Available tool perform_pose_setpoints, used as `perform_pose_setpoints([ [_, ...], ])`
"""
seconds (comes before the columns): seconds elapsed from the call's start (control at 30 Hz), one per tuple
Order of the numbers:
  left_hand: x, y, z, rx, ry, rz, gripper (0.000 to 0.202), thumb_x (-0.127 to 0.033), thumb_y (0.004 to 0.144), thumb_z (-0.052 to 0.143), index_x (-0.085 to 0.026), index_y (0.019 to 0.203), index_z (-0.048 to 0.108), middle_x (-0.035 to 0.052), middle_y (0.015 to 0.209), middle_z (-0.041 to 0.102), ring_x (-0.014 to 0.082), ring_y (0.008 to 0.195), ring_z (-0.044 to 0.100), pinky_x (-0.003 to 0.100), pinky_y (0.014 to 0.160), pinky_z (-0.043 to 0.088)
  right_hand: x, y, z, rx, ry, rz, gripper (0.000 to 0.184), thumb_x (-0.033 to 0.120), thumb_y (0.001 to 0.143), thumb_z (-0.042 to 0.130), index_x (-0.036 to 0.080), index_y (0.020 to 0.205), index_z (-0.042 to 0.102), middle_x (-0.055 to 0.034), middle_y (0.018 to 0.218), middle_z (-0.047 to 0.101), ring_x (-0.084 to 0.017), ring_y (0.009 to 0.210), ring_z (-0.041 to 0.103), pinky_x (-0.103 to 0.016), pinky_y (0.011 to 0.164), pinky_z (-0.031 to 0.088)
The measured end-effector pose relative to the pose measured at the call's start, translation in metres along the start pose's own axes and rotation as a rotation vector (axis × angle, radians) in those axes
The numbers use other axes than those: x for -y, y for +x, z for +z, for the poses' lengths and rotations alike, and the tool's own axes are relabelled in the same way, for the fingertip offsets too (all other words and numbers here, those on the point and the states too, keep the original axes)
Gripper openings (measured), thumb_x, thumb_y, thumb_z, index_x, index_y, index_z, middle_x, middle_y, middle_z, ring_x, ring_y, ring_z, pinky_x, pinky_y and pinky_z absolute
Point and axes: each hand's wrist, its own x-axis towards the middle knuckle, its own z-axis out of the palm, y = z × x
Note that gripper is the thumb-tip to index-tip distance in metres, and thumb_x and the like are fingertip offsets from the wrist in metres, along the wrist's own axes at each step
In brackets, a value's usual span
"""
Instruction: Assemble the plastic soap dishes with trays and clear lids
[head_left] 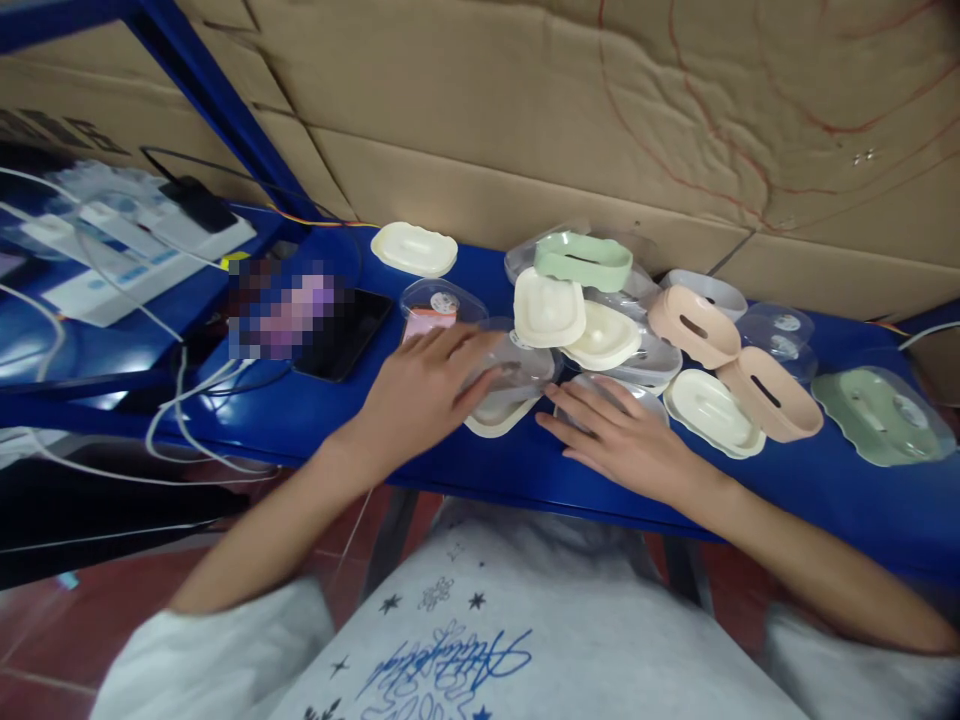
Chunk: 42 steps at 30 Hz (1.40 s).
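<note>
My left hand (420, 395) has its fingers stretched out over a clear plastic cover (517, 368) with a cream base (499, 415) under it. My right hand (622, 435) lies palm down, fingers apart, on another clear cover (645, 400); part of that cover is hidden. Just beyond the hands are cream soap-dish-like pieces (550, 308), a green slotted tray (583, 262) and two peach slotted trays (694, 327). A cream ridged piece (714, 413) sits right of my right hand. Behind my left fingers is a clear cover with a round sticker (444, 303).
A cream piece (415, 249) lies at the back left. At far right is a green piece under a clear cover (885, 415). To the left are a dark phone-like slab (345, 335), white cables (180, 400) and a power strip (150, 260). Cardboard (480, 120) backs the blue table (337, 425).
</note>
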Motion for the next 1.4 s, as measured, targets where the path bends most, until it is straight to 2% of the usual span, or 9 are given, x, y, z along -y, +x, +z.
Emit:
perform_pose_setpoints([
  [0.13, -0.024, -0.065, 0.007, 0.007, -0.038, -0.026, 0.04, -0.038, 0.11, 0.059, -0.021, 0.146, 0.062, 0.0202, 0.148, 0.063, 0.0383, 0.131, 0.066, 0.055, 0.103, 0.058, -0.004, -0.033, -0.013, -0.027, 0.066, 0.172, 0.062, 0.039, 0.107, 0.068, 0.022, 0.163, 0.05, -0.0142, 0.167, 0.053, -0.032, 0.15, 0.056, -0.054, 0.125, 0.043],
  [0.27, -0.041, -0.089, 0.029, 0.033, -0.085, -0.032, 0.043, -0.039, 0.108, 0.063, -0.02, 0.146, 0.061, 0.0267, 0.161, 0.048, 0.0434, 0.139, 0.059, 0.064, 0.107, 0.057, 0.001, -0.065, -0.011, -0.085, 0.166, 0.376, 0.058, 0.038, 0.106, 0.069, 0.025, 0.16, 0.053, -0.0135, 0.157, 0.064, -0.035, 0.146, 0.06, -0.057, 0.12, 0.047],
  [0.47, -0.049, -0.081, 0.043, -0.072, -0.119, -0.044, 0.027, -0.029, 0.105, 0.068, -0.02, 0.131, 0.067, 0.0244, 0.155, 0.054, 0.0409, 0.133, 0.063, 0.061, 0.101, 0.061, 0.023, -0.077, 0.009, -0.214, 0.201, 0.537, 0.043, 0.031, 0.107, 0.066, 0.029, 0.15, 0.063, -0.0098, 0.146, 0.072, -0.033, 0.139, 0.066, -0.053, 0.112, 0.053],
  [0.67, -0.064, -0.081, 0.04, -0.099, -0.143, 0.061, 0.03, -0.021, 0.105, 0.066, -0.022, 0.134, 0.066, 0.0191, 0.146, 0.064, 0.0341, 0.122, 0.07, 0.051, 0.096, 0.062, 0.025, -0.071, 0.007, -0.276, 0.238, 0.562, 0.039, 0.03, 0.106, 0.067, 0.028, 0.144, 0.067, -0.0087, 0.14, 0.076, -0.032, 0.133, 0.07, -0.049, 0.108, 0.052],
  [0.8, -0.077, -0.071, 0.041, -0.035, -0.195, 0.26, 0.04, -0.022, 0.108, 0.063, -0.021, 0.147, 0.058, 0.0166, 0.147, 0.066, 0.0309, 0.124, 0.07, 0.047, 0.1, 0.063, 0.027, -0.071, 0.008, -0.266, 0.197, 0.523, 0.038, 0.032, 0.105, 0.07, 0.027, 0.143, 0.067, -0.0087, 0.139, 0.076, -0.031, 0.128, 0.071, -0.048, 0.106, 0.051],
  [0.93, -0.078, -0.055, 0.048, -0.055, -0.198, 0.3, 0.047, -0.025, 0.108, 0.062, -0.021, 0.154, 0.052, 0.0179, 0.15, 0.064, 0.0325, 0.131, 0.068, 0.049, 0.105, 0.062, 0.031, -0.072, 0.009, -0.184, 0.213, 0.451, 0.047, 0.042, 0.105, 0.072, 0.028, 0.148, 0.062, -0.0098, 0.143, 0.073, -0.032, 0.131, 0.068, -0.05, 0.107, 0.051],
  [1.0, -0.077, -0.049, 0.05, -0.056, -0.184, 0.294, 0.048, -0.027, 0.109, 0.062, -0.021, 0.155, 0.052, 0.0189, 0.151, 0.064, 0.0338, 0.132, 0.067, 0.051, 0.105, 0.062, 0.033, -0.071, 0.01, -0.143, 0.23, 0.43, 0.048, 0.04, 0.106, 0.069, 0.028, 0.152, 0.059, -0.0103, 0.149, 0.07, -0.032, 0.136, 0.066, -0.053, 0.112, 0.05],
  [1.2, -0.074, -0.05, 0.048, 0.01, -0.181, 0.307, 0.028, -0.029, 0.109, 0.064, -0.02, 0.135, 0.066, 0.0155, 0.153, 0.064, 0.0307, 0.141, 0.062, 0.048, 0.114, 0.057, 0.036, -0.073, 0.012, -0.123, 0.288, 0.367, 0.053, 0.03, 0.108, 0.064, 0.032, 0.16, 0.051, -0.0085, 0.161, 0.061, -0.03, 0.147, 0.059, -0.059, 0.124, 0.044],
  [1.4, -0.073, -0.052, 0.047, -0.021, -0.279, 0.395, 0.01, -0.025, 0.108, 0.065, -0.02, 0.114, 0.071, 0.0078, 0.124, 0.077, 0.0231, 0.122, 0.07, 0.039, 0.105, 0.059, 0.009, -0.068, -0.018, -0.219, 0.202, 0.356, 0.065, 0.027, 0.107, 0.063, 0.035, 0.168, 0.042, -0.0082, 0.16, 0.062, -0.033, 0.142, 0.063, -0.055, 0.119, 0.049],
])
